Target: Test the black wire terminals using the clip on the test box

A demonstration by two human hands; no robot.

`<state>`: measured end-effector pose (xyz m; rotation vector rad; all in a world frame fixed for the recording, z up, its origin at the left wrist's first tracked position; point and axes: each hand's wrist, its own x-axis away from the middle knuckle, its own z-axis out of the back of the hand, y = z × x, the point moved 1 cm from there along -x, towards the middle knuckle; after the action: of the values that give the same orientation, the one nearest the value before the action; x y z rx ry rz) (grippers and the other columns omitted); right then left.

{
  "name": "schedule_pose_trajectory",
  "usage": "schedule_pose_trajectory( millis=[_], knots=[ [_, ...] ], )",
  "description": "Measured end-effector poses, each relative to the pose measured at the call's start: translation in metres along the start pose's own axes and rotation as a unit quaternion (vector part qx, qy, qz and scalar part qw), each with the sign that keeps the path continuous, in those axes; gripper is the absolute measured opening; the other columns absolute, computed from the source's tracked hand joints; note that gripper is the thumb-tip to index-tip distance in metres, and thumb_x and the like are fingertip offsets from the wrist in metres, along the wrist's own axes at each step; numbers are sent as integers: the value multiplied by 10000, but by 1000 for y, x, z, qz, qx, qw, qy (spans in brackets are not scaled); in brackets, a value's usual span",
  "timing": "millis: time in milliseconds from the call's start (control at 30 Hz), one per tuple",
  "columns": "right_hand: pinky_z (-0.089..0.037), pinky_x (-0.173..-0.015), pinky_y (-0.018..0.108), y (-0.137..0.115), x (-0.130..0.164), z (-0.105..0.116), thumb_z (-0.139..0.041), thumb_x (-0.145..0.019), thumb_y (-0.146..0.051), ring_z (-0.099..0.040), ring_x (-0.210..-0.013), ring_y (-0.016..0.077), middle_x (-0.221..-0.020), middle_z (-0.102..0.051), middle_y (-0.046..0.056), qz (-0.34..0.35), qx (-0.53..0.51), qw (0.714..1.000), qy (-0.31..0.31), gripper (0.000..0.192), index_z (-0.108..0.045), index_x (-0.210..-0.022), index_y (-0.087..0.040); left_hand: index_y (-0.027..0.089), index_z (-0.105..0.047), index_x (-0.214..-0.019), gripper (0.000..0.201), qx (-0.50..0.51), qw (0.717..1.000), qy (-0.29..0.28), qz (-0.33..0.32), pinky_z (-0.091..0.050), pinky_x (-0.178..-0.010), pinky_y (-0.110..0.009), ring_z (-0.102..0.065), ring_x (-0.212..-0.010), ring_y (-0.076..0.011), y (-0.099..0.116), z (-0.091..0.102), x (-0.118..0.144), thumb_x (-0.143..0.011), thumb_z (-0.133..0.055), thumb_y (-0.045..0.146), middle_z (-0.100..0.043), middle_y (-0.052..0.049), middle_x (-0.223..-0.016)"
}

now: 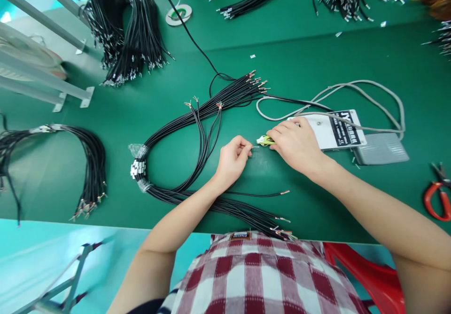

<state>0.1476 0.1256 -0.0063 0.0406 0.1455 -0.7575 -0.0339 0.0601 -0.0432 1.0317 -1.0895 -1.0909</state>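
Note:
My left hand [232, 160] is closed in a pinch on a thin wire [256, 147], whose pale end pokes out past the fingertips. Just right of that end, my right hand [296, 144] is wrapped round a small yellow-green tool [266, 140] with a whitish tip pointing left; my fingers cover most of it, so its exact kind is unclear. The tip and the wire end are close but apart. Left of my hands lies a curved bundle of black cables [165, 128], strapped at its bend, with stripped copper ends. Its lower strands run beneath my left forearm.
Behind my right hand are a white box with a black label [347, 128], a grey pedal [380, 149] and a looped grey cord [396, 100]. Red-handled pliers [439, 194] lie far right. More black cable bundles [141, 27] and a tape roll [179, 15] lie farther back.

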Motion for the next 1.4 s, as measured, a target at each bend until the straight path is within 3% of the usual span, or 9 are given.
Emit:
schedule_pose_trajectory(
  millis=[133, 500, 733, 833, 933, 1033, 1167, 1400],
  knots=[
    [-319, -810, 431, 2, -5, -3, -488, -937, -126, -574, -842, 266, -744, -689, 73, -2, -30, 1000, -5, 281, -646, -724, -219, 182, -554, -790, 156, -22, 1000, 6, -14, -354, -515, -213, -514, -518, -90, -1, -2, -6, -863, -635, 293, -615, 4, -658],
    [-261, -788, 381, 0, -6, 3, -553, -883, -82, -593, -854, 234, -794, -720, 61, 22, 60, 998, -29, 168, -648, -774, -166, 193, -506, -745, 145, -179, 982, 9, -53, -372, -534, -216, -527, -509, -101, 4, -13, -20, -880, -510, 143, -594, 31, -614],
    [-266, -819, 398, -4, -8, 7, -610, -883, -137, -598, -896, 255, -839, -729, 81, 4, 44, 998, -41, 80, -666, -832, -163, 192, -510, -763, 124, -134, 990, 4, -37, -392, -540, -213, -545, -521, -101, -2, -16, -23, -886, -518, 178, -607, 23, -632],
    [-283, -888, 425, 3, 5, 13, -636, -904, -230, -599, -1039, 272, -1036, -741, 94, 11, 1, 1000, 7, 109, -668, -989, -171, 191, -512, -772, 116, -114, 993, 0, -34, -399, -550, -210, -547, -530, -98, -4, -15, -23, -887, -524, 193, -602, 23, -632],
    [-314, -939, 427, 13, 37, 18, -603, -940, -252, -599, -1148, 257, -1218, -705, 78, -22, -41, 993, 111, 192, -630, -1125, -204, 189, -519, -778, 105, -108, 994, -3, -26, -396, -547, -206, -548, -534, -97, -4, -14, -23, -882, -529, 192, -607, 20, -638],
    [-366, -956, 406, 18, 77, 17, -614, -925, -192, -626, -1143, 242, -1149, -738, 61, -108, -73, 966, 222, 140, -615, -1061, -224, 186, -532, -780, 89, -108, 994, -3, -21, -399, -550, -207, -555, -544, -100, -4, -14, -23, -868, -539, 174, -617, 16, -647],
    [-389, -957, 401, 9, 108, 4, -646, -889, -152, -625, -1165, 244, -1139, -752, 39, -141, -81, 963, 216, 123, -585, -959, -232, 186, -533, -773, 91, -116, 993, 1, -20, -408, -558, -212, -564, -552, -106, -4, -14, -23, -860, -545, 162, -621, 16, -645],
    [-369, -945, 423, 9, 109, -16, -688, -852, -155, -654, -1096, 245, -1105, -768, -1, -145, -11, 957, 250, 155, -582, -921, -243, 189, -528, -768, 110, -145, 989, 10, -37, -403, -553, -206, -565, -551, -101, -6, -8, -19, -878, -534, 181, -613, 15, -646]
  ],
)
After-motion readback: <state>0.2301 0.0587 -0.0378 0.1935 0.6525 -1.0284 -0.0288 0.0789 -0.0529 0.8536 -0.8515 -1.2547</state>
